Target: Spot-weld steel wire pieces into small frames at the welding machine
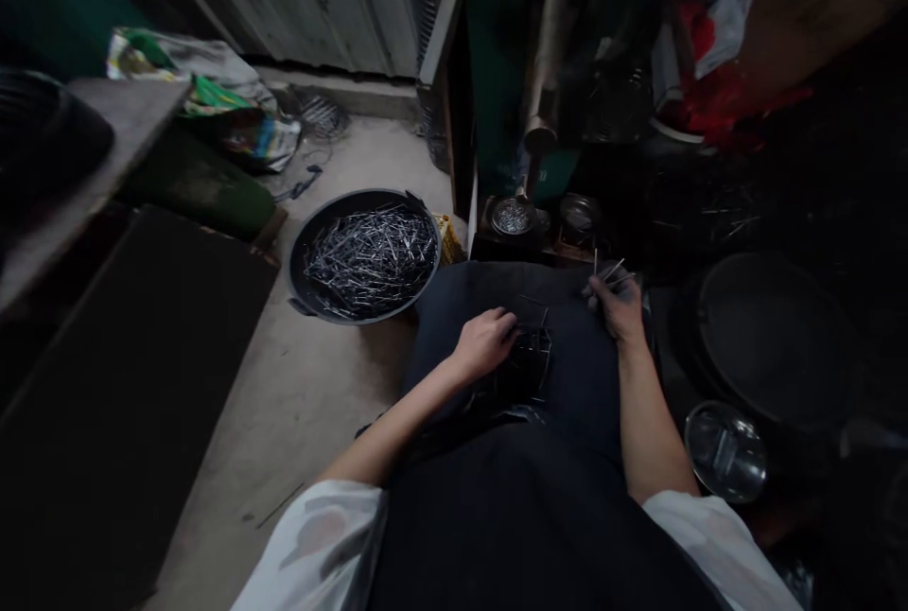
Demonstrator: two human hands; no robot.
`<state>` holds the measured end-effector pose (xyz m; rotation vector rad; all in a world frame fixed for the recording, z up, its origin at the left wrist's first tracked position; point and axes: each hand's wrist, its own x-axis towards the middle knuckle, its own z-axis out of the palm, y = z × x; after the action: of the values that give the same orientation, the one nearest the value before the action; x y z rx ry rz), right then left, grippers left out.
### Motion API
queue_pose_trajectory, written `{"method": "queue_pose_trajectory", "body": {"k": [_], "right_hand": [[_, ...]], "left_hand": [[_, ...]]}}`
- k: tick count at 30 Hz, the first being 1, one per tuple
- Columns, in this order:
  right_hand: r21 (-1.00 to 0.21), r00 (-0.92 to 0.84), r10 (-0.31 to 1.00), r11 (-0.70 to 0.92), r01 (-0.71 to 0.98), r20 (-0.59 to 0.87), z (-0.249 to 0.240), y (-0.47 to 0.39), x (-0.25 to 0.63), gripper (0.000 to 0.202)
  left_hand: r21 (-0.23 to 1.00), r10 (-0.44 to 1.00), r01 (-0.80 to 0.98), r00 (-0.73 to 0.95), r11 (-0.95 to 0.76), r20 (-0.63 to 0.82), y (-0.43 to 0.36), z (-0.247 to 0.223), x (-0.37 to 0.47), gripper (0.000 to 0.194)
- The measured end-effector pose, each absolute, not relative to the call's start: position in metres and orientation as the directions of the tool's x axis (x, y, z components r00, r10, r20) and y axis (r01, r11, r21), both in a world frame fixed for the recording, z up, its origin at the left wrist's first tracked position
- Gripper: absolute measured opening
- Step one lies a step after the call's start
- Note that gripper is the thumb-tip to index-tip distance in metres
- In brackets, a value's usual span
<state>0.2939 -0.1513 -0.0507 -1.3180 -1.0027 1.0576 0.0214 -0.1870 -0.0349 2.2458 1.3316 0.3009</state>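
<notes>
My left hand [488, 339] is closed over the dark cloth on my lap, its fingertips at some thin metal rods [545, 346] lying there; what it grips is hidden. My right hand [616, 301], at the right edge of the lap, is pinched on several thin metal rods [614, 270] that stick out in different directions. To the left of my knees stands a round black basin [292, 256] heaped with thin metal rods [373, 256]. Beyond my knees a small round dish [512, 216] holds small shiny pieces, below a metal machine part [543, 110].
At the left are a dark board [134, 356] and a grey bench [138, 119] with a black container. Crumpled sacks [227, 100] lie by the wall. On the right stand a large round dark lid or drum [770, 337], a shiny metal bowl [724, 452] and a cardboard box [815, 6] with red plastic.
</notes>
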Motion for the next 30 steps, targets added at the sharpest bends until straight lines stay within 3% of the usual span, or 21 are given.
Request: {"method": "queue_pose_trajectory", "body": {"k": [4,9,18,24,27,30], "right_hand": [[-1.000,0.243,0.970,-0.017,0.003,-0.016,-0.053,-0.151,0.299,0.039],[-0.999,0.265,0.964,-0.011,0.052,0.003,-0.059,-0.149,0.308,0.041],[-0.997,0.213,0.977,-0.010,0.079,0.007,-0.054,-0.143,0.290,0.038],[-0.995,0.219,0.976,-0.024,0.095,-0.003,-0.051,-0.145,0.292,0.034],[-0.988,0.216,0.976,0.007,0.155,0.041,-0.047,-0.151,0.292,0.030],[-0.982,0.138,0.986,0.067,0.178,0.092,-0.033,-0.161,0.275,0.025]], "left_hand": [[0.462,0.856,0.793,0.502,-0.398,-0.124,-0.181,-0.027,0.024,0.013],[0.515,0.882,0.806,0.435,-0.291,-0.182,-0.203,-0.035,-0.014,0.016],[0.387,0.759,0.803,0.576,-0.454,-0.304,-0.220,-0.034,0.010,0.021],[0.394,0.870,0.879,0.397,-0.269,-0.291,-0.195,-0.017,-0.037,0.019],[0.515,0.880,0.838,0.371,-0.180,-0.295,-0.190,-0.019,-0.057,0.016],[0.769,0.948,0.638,0.266,-0.037,-0.175,-0.178,-0.023,-0.055,0.017]]}}
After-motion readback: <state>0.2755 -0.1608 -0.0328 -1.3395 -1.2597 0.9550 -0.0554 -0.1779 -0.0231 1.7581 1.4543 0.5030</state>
